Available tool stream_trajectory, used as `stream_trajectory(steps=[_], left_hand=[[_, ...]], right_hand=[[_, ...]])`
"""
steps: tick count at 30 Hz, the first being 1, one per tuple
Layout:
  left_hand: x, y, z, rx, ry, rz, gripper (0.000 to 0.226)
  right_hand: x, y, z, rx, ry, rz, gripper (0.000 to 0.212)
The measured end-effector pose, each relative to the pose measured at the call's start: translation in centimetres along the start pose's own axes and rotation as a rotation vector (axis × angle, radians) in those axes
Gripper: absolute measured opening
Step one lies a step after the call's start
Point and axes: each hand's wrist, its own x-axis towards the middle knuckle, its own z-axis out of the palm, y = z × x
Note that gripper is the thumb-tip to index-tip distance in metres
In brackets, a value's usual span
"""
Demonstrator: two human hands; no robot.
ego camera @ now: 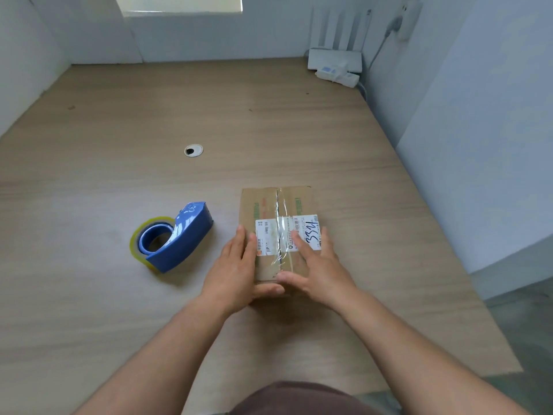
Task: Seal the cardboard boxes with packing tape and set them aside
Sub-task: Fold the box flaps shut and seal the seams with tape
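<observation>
Box (pixel 269 229): brown cardboard, wrinkled glossy tape (pixel 279 211) on seam.
L hand (pixel 235 272): flat vs box side, fingers straight.
R hand (pixel 321 265): flat on top, fingers straight.
Dispenser (pixel 182 238): blue plastic, curved.

A small brown cardboard box (pixel 261 205) lies flat on the tabletop (pixel 209 115), flaps closed, its long side running away from the viewer. A strip of clear packing tape (pixel 280 235) runs lengthwise down the middle seam, wrinkled and glinting. It crosses a white shipping label (pixel 269 235) with barcodes and dark handwritten digits at its right end. Just to the left of the box, apart from it, a blue tape dispenser (pixel 185 235) lies on its side, holding a roll of clear, yellowish tape (pixel 138 235).
</observation>
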Motion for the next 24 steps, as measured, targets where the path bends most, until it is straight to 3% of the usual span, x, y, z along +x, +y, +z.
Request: stream_trajectory(steps=[4,7,9,11,13,17,20,24], left_hand=[[-0.1,-0.4,-0.5,0.023,0.01,0.038,0.109],[-0.5,-1.3,-1.1,-0.193,0.039,0.031,0.095],[-0.6,-2.9,-1.6,-0.333,0.172,-0.029,0.081],[-0.3,-5.1,-2.0,-0.283,0.374,-0.165,0.071],[0.4,-7.4,-2.2,-0.185,0.44,-0.318,0.068],[1.6,-9.9,-2.3,-0.075,0.259,-0.495,0.06],[2.4,-10.4,-3.0,0.032,0.17,-0.519,0.051],[3.9,-11.7,-3.9,-0.016,0.107,-0.557,0.046]], right_hand=[[0.1,1.4,-0.4,-0.014,-0.033,-0.079,0.095],[-0.1,1.6,-0.4,-0.028,-0.025,-0.096,0.091],[-0.1,1.6,-0.4,-0.016,-0.009,-0.107,0.088],[0.0,1.6,-0.5,-0.009,0.0,-0.112,0.086],[0.1,1.6,-0.7,-0.022,0.0,-0.111,0.085],[-0.2,1.4,-1.0,-0.07,0.009,-0.087,0.085],[-0.3,1.1,-1.3,-0.087,0.015,-0.082,0.085],[-0.3,1.0,-1.5,-0.114,-0.008,-0.069,0.086]])
